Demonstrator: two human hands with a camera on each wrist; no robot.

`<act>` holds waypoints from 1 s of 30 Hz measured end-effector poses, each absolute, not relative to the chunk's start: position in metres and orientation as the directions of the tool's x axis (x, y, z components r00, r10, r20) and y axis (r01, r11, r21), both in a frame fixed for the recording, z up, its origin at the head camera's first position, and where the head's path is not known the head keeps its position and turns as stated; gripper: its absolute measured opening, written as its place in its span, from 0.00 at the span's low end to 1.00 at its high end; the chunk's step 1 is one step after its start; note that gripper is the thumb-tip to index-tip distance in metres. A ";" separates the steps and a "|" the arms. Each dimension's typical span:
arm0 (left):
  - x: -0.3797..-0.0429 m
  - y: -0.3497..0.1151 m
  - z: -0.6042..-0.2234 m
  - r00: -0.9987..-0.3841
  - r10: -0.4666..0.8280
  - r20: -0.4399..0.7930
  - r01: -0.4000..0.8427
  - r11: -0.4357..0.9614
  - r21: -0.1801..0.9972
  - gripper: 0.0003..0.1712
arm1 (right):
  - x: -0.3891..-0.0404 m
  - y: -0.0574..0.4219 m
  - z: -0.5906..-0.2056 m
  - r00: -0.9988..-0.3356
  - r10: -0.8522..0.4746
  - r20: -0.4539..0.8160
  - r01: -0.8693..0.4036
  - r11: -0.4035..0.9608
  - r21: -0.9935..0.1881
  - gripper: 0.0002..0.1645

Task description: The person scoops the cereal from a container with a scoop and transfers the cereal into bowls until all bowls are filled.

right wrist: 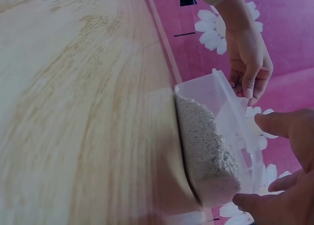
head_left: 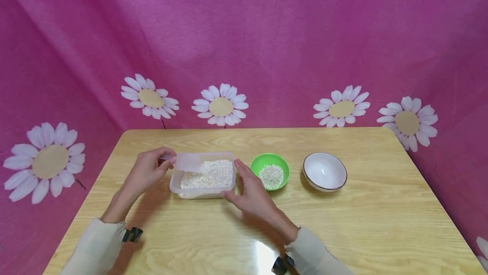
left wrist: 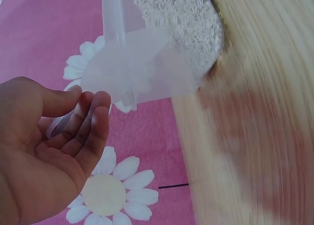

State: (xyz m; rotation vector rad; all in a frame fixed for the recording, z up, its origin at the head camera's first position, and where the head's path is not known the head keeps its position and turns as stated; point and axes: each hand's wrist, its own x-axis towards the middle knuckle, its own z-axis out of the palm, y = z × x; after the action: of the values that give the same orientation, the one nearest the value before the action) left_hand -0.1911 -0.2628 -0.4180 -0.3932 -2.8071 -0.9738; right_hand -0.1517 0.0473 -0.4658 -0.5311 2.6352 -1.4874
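Observation:
A translucent plastic container (head_left: 207, 196) of pale flakes resembling oats (head_left: 213, 174) sits left of the table's middle. Over its left end my left hand (head_left: 150, 168) pinches a translucent scoop (head_left: 188, 162) by the handle; in the left wrist view the flat blade (left wrist: 147, 68) looks bare. At the container's right end is my right hand (head_left: 254, 192), with thumb and fingers spread about the corners. The right wrist view shows these fairly straight fingers (right wrist: 279, 122) beside the wall; how firmly they touch I cannot tell.
Just right of my right hand stands a green bowl (head_left: 267, 159) with some of the same flakes in it. Farther right is a white bowl (head_left: 325, 171) with a dark rim. A pink curtain (head_left: 267, 46) with daisies hangs behind the wooden table (head_left: 373, 224).

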 end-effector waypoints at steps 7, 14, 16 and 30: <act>-0.196 -0.254 -0.424 -0.958 0.227 0.173 0.285 0.735 0.615 0.08 | -0.154 0.044 -0.472 -0.941 -0.330 0.074 -0.232 0.473 -0.850 0.58; -0.198 -0.241 -0.433 -0.957 0.225 0.182 0.289 0.718 0.634 0.08 | -0.158 0.040 -0.477 -0.934 -0.349 0.081 -0.227 0.402 -0.887 0.57; -0.198 -0.237 -0.436 -0.957 0.225 0.184 0.291 0.710 0.642 0.07 | -0.158 0.040 -0.478 -0.932 -0.357 0.067 -0.210 0.380 -0.901 0.57; -0.189 -0.247 -0.438 -0.983 0.112 0.148 0.185 0.607 0.773 0.10 | -0.157 0.040 -0.476 -0.934 -0.353 0.048 -0.174 0.335 -0.926 0.55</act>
State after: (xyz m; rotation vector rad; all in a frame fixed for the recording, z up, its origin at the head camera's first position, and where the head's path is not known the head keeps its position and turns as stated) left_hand -0.1893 -0.2467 -0.4378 -0.2535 -2.7396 -1.3330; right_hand -0.1566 0.0397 -0.4755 -0.4847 2.4303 -1.6545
